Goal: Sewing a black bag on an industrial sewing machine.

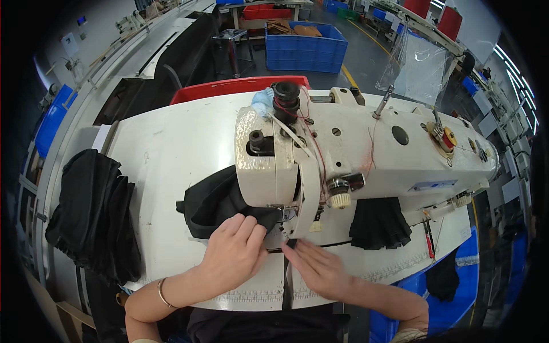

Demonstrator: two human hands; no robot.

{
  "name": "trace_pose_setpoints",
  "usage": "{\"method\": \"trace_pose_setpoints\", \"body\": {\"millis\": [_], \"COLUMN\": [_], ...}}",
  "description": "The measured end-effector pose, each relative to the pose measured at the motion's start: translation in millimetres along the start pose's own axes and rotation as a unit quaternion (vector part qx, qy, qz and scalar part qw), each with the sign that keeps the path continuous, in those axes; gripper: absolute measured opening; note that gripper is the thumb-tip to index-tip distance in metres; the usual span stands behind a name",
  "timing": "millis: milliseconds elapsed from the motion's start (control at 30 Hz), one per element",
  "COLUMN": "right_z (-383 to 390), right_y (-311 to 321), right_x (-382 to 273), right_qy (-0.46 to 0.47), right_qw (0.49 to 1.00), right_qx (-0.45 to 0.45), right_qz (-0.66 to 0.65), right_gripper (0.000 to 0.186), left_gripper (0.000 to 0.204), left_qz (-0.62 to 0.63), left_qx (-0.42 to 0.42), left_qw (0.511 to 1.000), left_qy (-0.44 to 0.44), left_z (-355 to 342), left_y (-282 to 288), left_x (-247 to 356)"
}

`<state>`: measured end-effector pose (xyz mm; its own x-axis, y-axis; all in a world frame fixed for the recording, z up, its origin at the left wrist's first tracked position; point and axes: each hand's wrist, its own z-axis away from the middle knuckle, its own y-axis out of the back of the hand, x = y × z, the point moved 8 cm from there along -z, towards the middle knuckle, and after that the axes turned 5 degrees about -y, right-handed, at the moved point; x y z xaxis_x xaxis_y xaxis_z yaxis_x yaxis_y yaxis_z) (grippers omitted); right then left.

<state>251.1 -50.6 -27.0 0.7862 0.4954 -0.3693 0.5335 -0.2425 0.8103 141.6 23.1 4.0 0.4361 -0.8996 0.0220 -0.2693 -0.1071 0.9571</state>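
Observation:
A white sewing machine [366,143] spans the table, its needle area just beyond my hands. Black fabric [214,200] lies bunched left of and under the machine head. My left hand [235,247] is closed at the fabric's near edge, fingers curled over it, fingertips partly hidden. My right hand [314,267], slightly blurred, pinches a narrow black strip [287,280] just in front of the needle area. That strip hangs down over the table's front edge towards my lap.
A stack of black fabric pieces [94,217] lies at the table's left end. Right of the needle are a pleated black piece [380,223] and red-handled snips [429,235]. A red bin [240,86] stands behind the table; blue crates [306,52] are farther back.

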Motion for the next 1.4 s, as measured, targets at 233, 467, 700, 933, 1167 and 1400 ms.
{"method": "trace_pose_setpoints", "body": {"millis": [233,467,700,933,1167,1400], "right_z": [-16.2,-3.7,1.5,5.0,9.8,12.4], "right_y": [-33.6,-43.1,-62.7,-72.7,-79.2,-83.5], "right_x": [34.8,62.0,34.3,23.2,20.0,21.3], "right_qy": [0.069,-0.070,0.004,0.042,0.055,0.020], "right_qw": [0.975,0.989,0.998,0.996,0.995,0.999], "right_qx": [-0.059,-0.103,-0.054,-0.031,-0.011,0.032], "right_qz": [0.203,-0.074,0.025,0.068,0.081,-0.003], "right_gripper": [0.034,0.036,0.032,0.029,0.026,0.025], "left_gripper": [0.021,0.032,0.035,0.043,0.043,0.040], "left_qz": [-0.116,0.091,0.239,0.371,0.085,0.092], "left_qx": [0.077,0.039,0.024,-0.008,0.016,0.058], "left_qw": [0.986,0.992,0.969,0.923,0.986,0.989], "left_qy": [-0.088,-0.078,-0.057,0.105,-0.139,-0.099], "left_z": [-15.8,6.9,11.1,4.2,21.5,13.2], "left_y": [-6.9,-56.6,-83.0,-78.0,-71.5,-51.8], "left_x": [10.2,-7.0,-28.6,-57.4,-14.2,-22.1]}}
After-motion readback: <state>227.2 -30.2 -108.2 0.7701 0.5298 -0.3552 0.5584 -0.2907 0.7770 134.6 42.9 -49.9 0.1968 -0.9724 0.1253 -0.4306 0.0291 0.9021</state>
